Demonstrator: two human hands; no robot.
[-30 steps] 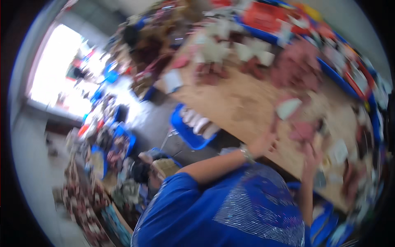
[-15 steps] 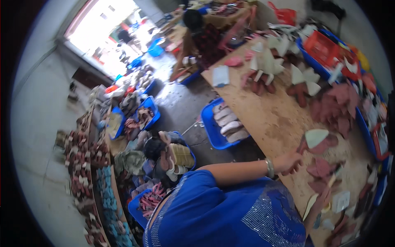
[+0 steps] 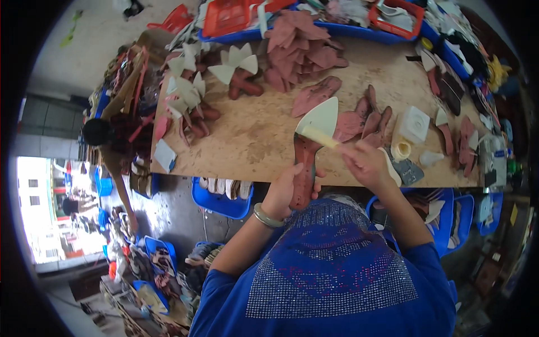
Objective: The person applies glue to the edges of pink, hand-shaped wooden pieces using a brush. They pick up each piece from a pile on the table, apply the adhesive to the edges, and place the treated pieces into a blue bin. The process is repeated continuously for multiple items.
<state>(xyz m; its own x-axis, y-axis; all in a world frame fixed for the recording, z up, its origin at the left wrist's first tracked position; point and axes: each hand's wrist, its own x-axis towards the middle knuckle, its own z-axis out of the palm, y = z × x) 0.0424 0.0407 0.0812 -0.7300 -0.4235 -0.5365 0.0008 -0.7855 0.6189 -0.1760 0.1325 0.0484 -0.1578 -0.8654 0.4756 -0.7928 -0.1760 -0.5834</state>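
My left hand is wrapped round the lower part of a reddish-brown shoe insole, held upright over the table's near edge. At its far end is a pale, pointed, leaf-shaped piece. My right hand pinches a pale yellow stick-like tool, slightly blurred, which crosses the lower part of the pale piece. Whether its tip is bristled I cannot tell. Just beyond them lie a loose reddish piece and several dark-edged reddish pieces.
On the wooden table lie a reddish heap and pale pointed pieces. Right of my right hand stand a white box and a small round pot. A blue tub sits below the edge. Another person is at the left.
The view has swung round to face the table squarely. My left hand has brought the insole nearer to me, and my right hand has moved the tool across the pale piece.
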